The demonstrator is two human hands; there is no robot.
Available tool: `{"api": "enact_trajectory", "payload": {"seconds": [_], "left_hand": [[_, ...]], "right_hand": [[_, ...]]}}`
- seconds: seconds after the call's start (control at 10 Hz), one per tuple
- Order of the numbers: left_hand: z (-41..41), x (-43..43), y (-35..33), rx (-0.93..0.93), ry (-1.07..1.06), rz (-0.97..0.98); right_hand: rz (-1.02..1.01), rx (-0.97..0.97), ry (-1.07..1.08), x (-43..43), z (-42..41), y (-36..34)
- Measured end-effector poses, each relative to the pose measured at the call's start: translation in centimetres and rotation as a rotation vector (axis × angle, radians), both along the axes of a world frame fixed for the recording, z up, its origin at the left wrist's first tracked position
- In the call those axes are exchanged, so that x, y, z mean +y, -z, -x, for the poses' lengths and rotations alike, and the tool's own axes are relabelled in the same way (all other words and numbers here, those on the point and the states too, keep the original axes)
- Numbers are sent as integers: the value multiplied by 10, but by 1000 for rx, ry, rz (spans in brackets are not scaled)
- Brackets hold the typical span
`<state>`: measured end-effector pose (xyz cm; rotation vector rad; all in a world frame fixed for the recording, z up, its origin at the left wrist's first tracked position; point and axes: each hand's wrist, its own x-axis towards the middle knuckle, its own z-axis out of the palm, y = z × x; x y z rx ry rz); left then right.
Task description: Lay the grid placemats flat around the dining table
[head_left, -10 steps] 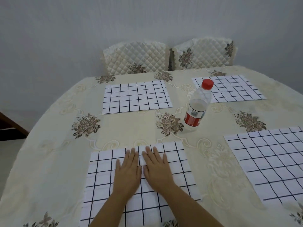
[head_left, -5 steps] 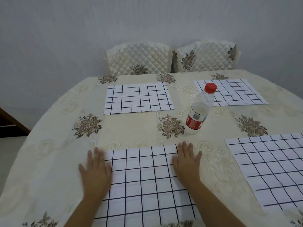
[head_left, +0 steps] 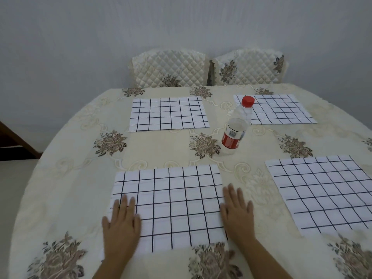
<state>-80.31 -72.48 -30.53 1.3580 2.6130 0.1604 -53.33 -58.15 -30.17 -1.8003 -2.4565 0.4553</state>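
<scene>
Both hands lie palm down on the tabletop (head_left: 66, 178), which is draped in a cream cloth with brown flower prints. The left hand (head_left: 120, 228) covers the near left edge of the nearest placemat (head_left: 169, 206), its fingers (head_left: 123, 204) spread slightly apart and flat on the sheet, clamped on nothing. The right hand (head_left: 237, 216) rests at the mat's right edge, its fingers (head_left: 231, 195) likewise a little apart and flat, partly on the mat's border and partly on the cloth. This white mat with black grid lines lies flat between the two hands, extending away beyond the fingertips. To the right of the right hand's fingers, apart from them, a second grid placemat (head_left: 324, 192) lies flat and runs off toward the picture's edge. Farther out, beyond the right fingertips, stands a clear plastic bottle (head_left: 236, 127) with a red cap and a red and white label; the print on it is too small to read. Beyond the left fingertips a third grid placemat (head_left: 169, 113) lies flat, and behind the bottle a fourth grid placemat (head_left: 279, 108) is partly hidden by it. At the far side two quilted chair backs (head_left: 207, 69) stand against a pale wall.
</scene>
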Motion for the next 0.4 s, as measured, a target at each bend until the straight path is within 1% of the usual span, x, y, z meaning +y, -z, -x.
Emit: {"api": "enact_trajectory", "payload": {"seconds": [0.1,0.2,0.3,0.4], "left_hand": [[-1,-12,-10,-45,-95,17],[-27,-9,-32,-183,-334,-38],[-62,-1,-59,-429,-445,-229],[-92,2,-88,-780,-422,-406]], "right_hand": [[12,85,64,-7,-11,-8],[147,417,276,-16,-3,-32],[242,762,465,-29,2,-60],[271,889,467,-42,1,-76]]}}
